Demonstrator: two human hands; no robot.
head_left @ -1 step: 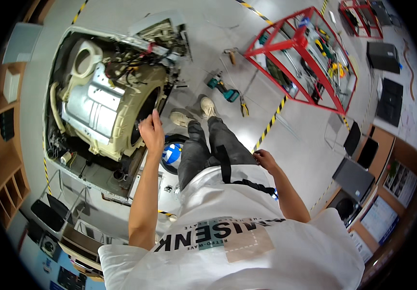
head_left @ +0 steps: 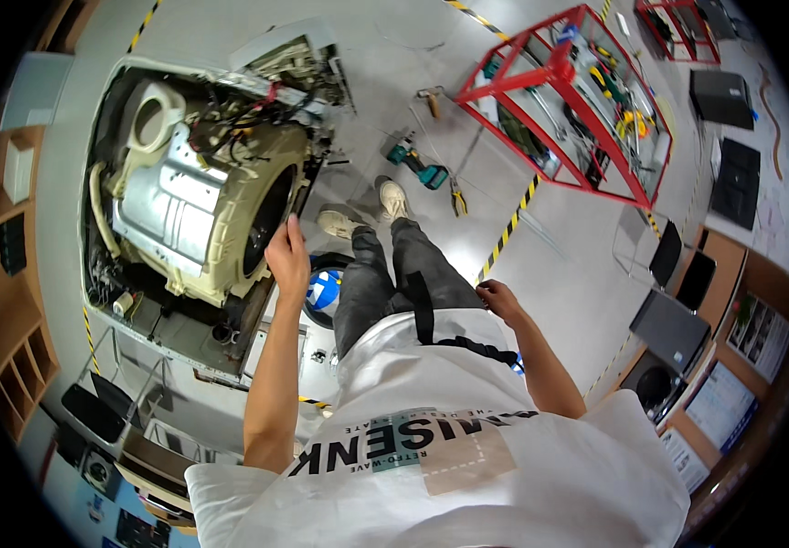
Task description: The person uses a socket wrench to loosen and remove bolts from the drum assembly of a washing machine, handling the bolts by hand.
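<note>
To my left lies an opened appliance that looks like a washing machine. Its cream plastic tub (head_left: 239,215) has a silver metal cover (head_left: 170,201) on it, and a dark round opening (head_left: 271,219) faces me. My left hand (head_left: 288,258) is at the near rim of this opening, its fingers bent and mostly closed, one pointing up. Whatever it may pinch is too small to make out, and I cannot tell whether it touches the rim. My right hand (head_left: 499,300) hangs beside my right thigh with curled fingers; what they may hold is hidden.
Near my shoes lie a green-black cordless drill (head_left: 418,164), yellow-handled pliers (head_left: 458,197) and a hammer (head_left: 432,100). A red-framed tool cart (head_left: 559,73) stands at the far right. Below my left hand is a dark-rimmed round part (head_left: 328,317) with something blue and white inside.
The view has shifted slightly, so the surroundings sit a little differently. My left hand appears a little closer to the tub's rim. My right hand stays by my thigh.
</note>
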